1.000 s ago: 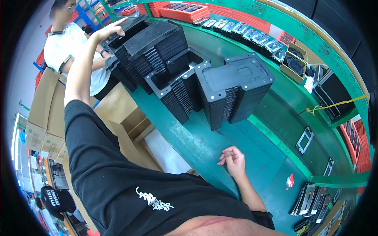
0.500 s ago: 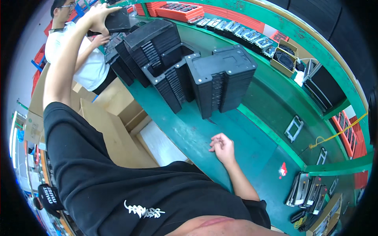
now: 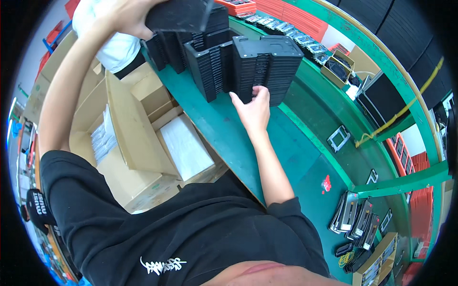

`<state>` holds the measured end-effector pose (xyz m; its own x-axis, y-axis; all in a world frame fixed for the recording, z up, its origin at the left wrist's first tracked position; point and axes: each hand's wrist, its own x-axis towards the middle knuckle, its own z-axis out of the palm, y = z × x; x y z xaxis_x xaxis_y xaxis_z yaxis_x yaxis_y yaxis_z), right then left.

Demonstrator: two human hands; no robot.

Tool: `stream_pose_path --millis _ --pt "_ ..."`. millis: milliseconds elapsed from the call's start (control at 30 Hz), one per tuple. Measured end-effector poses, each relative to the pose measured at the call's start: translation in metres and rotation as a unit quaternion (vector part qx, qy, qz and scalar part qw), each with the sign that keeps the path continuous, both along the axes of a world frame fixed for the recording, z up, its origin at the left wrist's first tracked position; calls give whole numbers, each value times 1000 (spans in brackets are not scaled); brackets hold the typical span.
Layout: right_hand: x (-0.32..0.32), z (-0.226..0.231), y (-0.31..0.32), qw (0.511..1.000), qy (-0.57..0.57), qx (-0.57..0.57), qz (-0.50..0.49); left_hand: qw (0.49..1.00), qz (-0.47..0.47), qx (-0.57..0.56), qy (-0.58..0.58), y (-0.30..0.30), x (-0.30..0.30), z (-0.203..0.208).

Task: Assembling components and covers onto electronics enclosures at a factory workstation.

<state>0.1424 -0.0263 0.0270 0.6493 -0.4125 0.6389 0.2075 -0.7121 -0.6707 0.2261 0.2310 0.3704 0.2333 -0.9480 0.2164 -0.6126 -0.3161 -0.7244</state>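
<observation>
My left hand [image 3: 130, 18] is raised at the upper left, its thumb and fingers closed round the edge of a black plastic tray [image 3: 179, 18]. That tray is tilted above the far stacks, and part of it is blurred. My right hand [image 3: 254, 109] sits at the front foot of a tall stack of black trays [image 3: 267, 50], thumb and fingers apart with nothing between them. Whether its fingertips touch the stack I cannot tell. Left of it stands a second stack of black trays [image 3: 202, 69], open at the top, with more stacks partly hidden behind.
Open cardboard boxes [image 3: 138, 128] stand left of the green bench [image 3: 296, 157]; one holds white packs [image 3: 188, 145]. A person in a white shirt [image 3: 117, 50] is behind my left arm. Flat dark devices [image 3: 350, 214] lie at the right, below a green frame bar [image 3: 405, 183].
My left hand has come nearer and rightward with the black tray. My right hand has moved forward to the tray stack, and its fingers have spread. The view has shifted.
</observation>
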Motion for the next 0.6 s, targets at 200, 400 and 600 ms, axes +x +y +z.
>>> stream_pose_path --millis 200,400,600 --pt "36 -25 -11 991 125 2 -52 995 37 -72 57 -6 -9 -57" --pt "-33 -22 -65 992 107 -7 69 956 51 -243 155 -8 29 -120" --pt "-100 -17 -83 981 179 -10 79 872 170 -317 333 -49 64 -143"
